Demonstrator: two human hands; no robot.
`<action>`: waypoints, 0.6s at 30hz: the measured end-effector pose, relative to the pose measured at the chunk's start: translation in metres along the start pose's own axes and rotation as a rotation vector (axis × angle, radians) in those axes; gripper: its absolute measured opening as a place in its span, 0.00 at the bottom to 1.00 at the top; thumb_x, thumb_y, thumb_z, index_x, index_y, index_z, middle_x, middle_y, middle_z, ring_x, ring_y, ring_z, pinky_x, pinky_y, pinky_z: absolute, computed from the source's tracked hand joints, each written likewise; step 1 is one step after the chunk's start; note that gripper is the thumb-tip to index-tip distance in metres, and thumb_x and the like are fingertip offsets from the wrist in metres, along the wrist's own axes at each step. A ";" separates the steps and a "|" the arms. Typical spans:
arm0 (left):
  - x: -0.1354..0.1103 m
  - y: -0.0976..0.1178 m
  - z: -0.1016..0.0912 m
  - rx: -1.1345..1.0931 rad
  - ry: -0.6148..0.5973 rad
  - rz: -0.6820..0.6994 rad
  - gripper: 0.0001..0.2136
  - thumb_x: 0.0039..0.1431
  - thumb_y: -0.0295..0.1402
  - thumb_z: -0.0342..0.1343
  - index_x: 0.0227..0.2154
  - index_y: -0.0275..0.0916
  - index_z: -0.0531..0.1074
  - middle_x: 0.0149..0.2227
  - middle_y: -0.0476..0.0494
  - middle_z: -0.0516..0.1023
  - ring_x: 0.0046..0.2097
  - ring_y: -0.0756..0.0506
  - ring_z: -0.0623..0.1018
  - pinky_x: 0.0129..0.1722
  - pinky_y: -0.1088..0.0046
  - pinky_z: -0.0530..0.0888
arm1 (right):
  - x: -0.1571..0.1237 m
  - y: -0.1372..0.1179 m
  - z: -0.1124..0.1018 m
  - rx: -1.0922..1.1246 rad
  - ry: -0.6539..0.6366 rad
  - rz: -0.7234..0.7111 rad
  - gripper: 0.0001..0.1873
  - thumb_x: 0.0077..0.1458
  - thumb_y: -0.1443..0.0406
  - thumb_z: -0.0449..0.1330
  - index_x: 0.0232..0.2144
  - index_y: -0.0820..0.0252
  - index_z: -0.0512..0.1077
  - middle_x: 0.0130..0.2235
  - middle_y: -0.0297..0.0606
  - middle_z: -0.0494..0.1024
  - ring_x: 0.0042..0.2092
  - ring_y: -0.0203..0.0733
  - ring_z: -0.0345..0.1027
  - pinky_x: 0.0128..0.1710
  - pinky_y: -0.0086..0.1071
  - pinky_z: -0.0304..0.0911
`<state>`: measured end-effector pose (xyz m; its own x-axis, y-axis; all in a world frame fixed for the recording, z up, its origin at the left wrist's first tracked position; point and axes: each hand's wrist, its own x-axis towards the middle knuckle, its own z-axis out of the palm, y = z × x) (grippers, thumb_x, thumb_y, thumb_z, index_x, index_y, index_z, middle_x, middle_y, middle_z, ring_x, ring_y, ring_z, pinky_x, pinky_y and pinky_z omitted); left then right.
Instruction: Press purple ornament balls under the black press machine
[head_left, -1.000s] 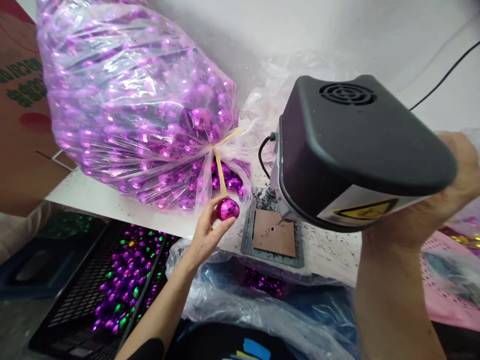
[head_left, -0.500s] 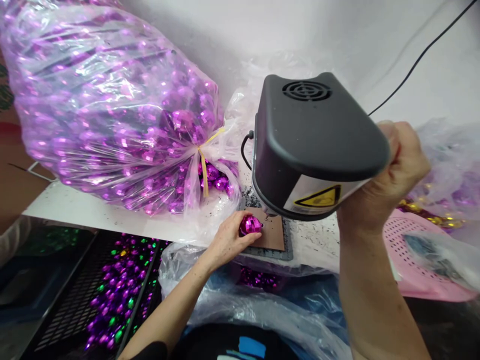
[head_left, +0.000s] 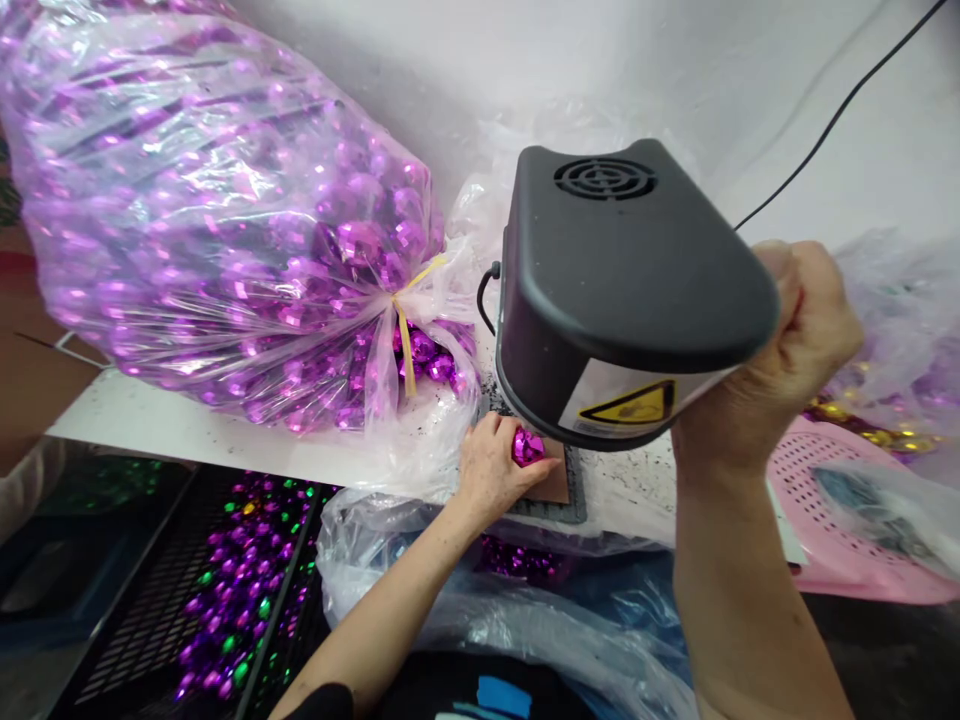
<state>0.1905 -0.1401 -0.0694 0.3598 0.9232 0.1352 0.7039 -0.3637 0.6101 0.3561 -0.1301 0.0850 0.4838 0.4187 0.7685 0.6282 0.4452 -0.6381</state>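
My left hand [head_left: 499, 465] is closed around a magenta faceted ball [head_left: 528, 446], like a small mirror-ball bauble. It keeps the ball over a brown square pad [head_left: 553, 488] on a dark grey base plate [head_left: 574, 500]. Directly above stands a bulky black machine housing [head_left: 637, 270] with a round vent on top and a yellow warning triangle on its side. My right hand [head_left: 802, 340] is raised at the housing's right side, fingers wrapped in a grip on it. The exact part gripped is hidden behind the housing, as is the machine's underside.
A big clear bag [head_left: 225, 220] of purple balls, tied with yellow string, fills the left. Black crates [head_left: 142, 590] below hold purple and green balls. A pink perforated basket [head_left: 810, 490] stands right. Plastic sheeting [head_left: 420, 600] hangs at the table's front edge. A cable [head_left: 840, 120] crosses the wall.
My left hand has moved right with the magenta ball, further under the machine and over the pad. The ball has turned in my fingers. My right hand keeps its grip, almost unmoved.
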 end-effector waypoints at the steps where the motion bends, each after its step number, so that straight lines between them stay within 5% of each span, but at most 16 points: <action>1: 0.001 0.002 0.004 0.002 0.019 -0.019 0.18 0.50 0.45 0.70 0.39 0.41 0.75 0.40 0.42 0.76 0.47 0.36 0.76 0.53 0.53 0.72 | 0.000 0.000 0.000 0.001 0.001 -0.001 0.28 0.64 0.46 0.49 0.25 0.64 0.60 0.24 0.26 0.57 0.27 0.22 0.49 0.30 0.27 0.45; 10: 0.003 -0.006 0.018 -0.223 0.006 -0.020 0.20 0.52 0.44 0.69 0.46 0.46 0.75 0.49 0.41 0.77 0.58 0.31 0.69 0.63 0.44 0.62 | 0.000 0.002 -0.006 0.041 -0.022 0.000 0.21 0.64 0.54 0.55 0.26 0.65 0.63 0.22 0.25 0.57 0.26 0.21 0.50 0.28 0.25 0.46; 18: 0.000 -0.009 0.023 -0.281 -0.025 -0.130 0.19 0.50 0.45 0.70 0.43 0.45 0.75 0.50 0.40 0.76 0.59 0.30 0.69 0.63 0.43 0.64 | -0.029 -0.010 -0.018 -0.157 0.121 -0.127 0.23 0.64 0.49 0.52 0.28 0.60 0.68 0.25 0.30 0.65 0.27 0.27 0.58 0.29 0.30 0.54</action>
<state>0.1980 -0.1399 -0.0934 0.2953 0.9551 0.0248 0.5491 -0.1909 0.8136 0.3467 -0.1607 0.0702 0.4583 0.2650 0.8484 0.7711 0.3561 -0.5278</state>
